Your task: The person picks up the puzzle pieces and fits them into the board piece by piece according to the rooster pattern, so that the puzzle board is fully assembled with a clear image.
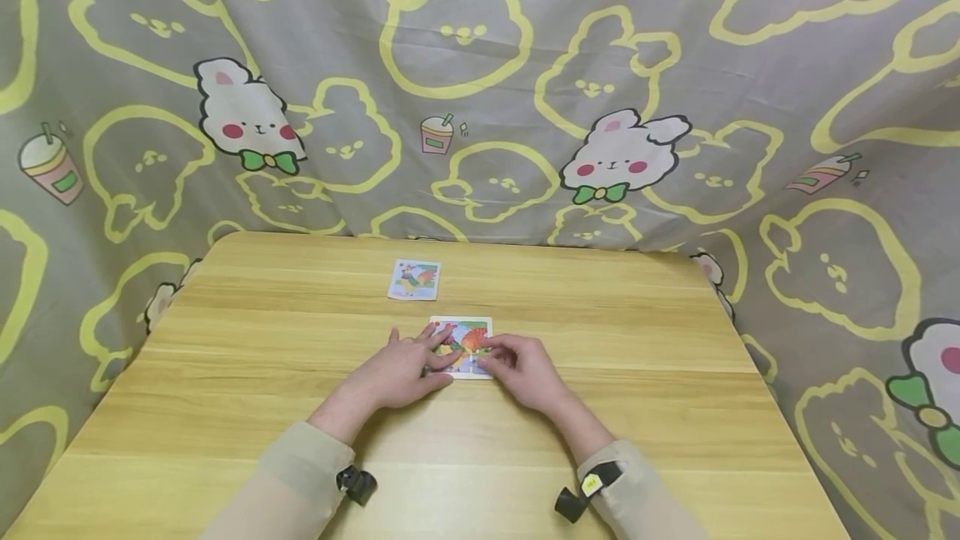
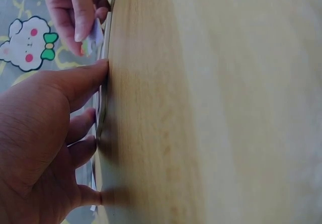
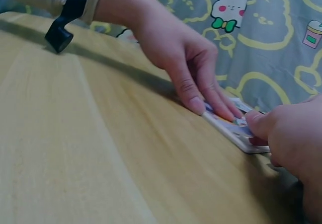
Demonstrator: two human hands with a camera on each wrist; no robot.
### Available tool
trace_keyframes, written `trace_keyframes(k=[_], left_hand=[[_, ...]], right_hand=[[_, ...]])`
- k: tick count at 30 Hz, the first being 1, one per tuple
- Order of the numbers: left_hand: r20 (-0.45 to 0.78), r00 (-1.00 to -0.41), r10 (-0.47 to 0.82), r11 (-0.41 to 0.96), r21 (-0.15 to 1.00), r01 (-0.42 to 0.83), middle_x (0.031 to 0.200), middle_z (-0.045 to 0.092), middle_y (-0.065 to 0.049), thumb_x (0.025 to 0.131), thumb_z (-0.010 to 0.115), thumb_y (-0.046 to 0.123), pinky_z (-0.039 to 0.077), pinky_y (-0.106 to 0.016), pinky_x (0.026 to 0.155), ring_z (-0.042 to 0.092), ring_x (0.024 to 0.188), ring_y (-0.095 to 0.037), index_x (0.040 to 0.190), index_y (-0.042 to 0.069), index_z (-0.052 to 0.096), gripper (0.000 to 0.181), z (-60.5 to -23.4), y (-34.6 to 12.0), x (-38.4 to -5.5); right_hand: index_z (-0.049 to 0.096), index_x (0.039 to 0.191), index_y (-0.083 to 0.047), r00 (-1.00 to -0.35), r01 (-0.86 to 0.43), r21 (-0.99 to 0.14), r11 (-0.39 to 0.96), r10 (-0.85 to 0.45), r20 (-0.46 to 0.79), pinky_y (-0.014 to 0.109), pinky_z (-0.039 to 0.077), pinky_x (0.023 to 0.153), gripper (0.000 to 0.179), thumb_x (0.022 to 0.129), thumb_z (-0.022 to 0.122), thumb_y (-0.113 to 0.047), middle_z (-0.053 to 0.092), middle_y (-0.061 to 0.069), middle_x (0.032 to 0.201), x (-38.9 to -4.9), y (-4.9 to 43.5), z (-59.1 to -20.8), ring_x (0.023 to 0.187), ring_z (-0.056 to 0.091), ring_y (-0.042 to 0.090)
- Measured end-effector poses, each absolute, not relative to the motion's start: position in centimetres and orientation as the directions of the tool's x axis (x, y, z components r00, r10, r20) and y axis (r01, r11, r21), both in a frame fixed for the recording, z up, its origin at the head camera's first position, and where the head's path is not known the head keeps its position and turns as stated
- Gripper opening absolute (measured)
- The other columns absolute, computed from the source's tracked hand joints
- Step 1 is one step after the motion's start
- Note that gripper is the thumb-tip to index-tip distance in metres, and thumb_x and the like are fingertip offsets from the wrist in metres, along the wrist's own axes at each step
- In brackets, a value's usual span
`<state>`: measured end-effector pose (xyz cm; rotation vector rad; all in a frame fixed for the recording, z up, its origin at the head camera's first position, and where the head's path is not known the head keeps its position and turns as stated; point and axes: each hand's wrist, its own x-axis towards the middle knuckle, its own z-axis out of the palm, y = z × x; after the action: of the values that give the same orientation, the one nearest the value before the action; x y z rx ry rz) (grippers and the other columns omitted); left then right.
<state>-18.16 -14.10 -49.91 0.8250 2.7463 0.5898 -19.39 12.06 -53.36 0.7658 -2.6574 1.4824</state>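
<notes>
A small jigsaw puzzle (image 1: 472, 340) in a white-rimmed board lies on the wooden table, its picture a colourful bird with an orange-red tail. Spread across its left part is my left hand (image 1: 405, 369), fingers mostly straight and resting on the picture, thumb at the near edge. At the puzzle's right side, my right hand (image 1: 528, 373) pinches a small puzzle piece (image 2: 95, 32) between thumb and fingers. That piece shows lilac and other colours in the left wrist view, tilted just over the board. Pale seam lines show in the lower right of the picture. Both hands hide parts of the puzzle.
A picture card (image 1: 415, 280) with a similar bird lies flat behind the puzzle, slightly left. The wooden table (image 1: 637, 315) extends around both. A grey patterned curtain (image 1: 495, 215) hangs along the back and sides. Black straps (image 1: 356, 484) circle both wrists.
</notes>
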Motion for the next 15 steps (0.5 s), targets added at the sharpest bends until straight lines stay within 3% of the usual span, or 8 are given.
trace_keyframes(k=[15], left_hand=[[-0.092,-0.828,0.554,0.772,0.430,0.469,0.169,0.032,-0.005,0.105,0.066,0.040,0.012,-0.085,0.111,0.022,0.158,-0.035,0.147,0.024,0.065,0.045,-49.74,-14.02,-18.13]], right_hand=[[0.078,0.127,-0.008,-0.846,-0.512,-0.642,0.570,-0.462,0.264,0.028,0.048,0.062,0.033,0.099,0.079,-0.026,0.059,-0.010,0.092,-19.31,11.93,-53.32,0.074,0.052,0.009]])
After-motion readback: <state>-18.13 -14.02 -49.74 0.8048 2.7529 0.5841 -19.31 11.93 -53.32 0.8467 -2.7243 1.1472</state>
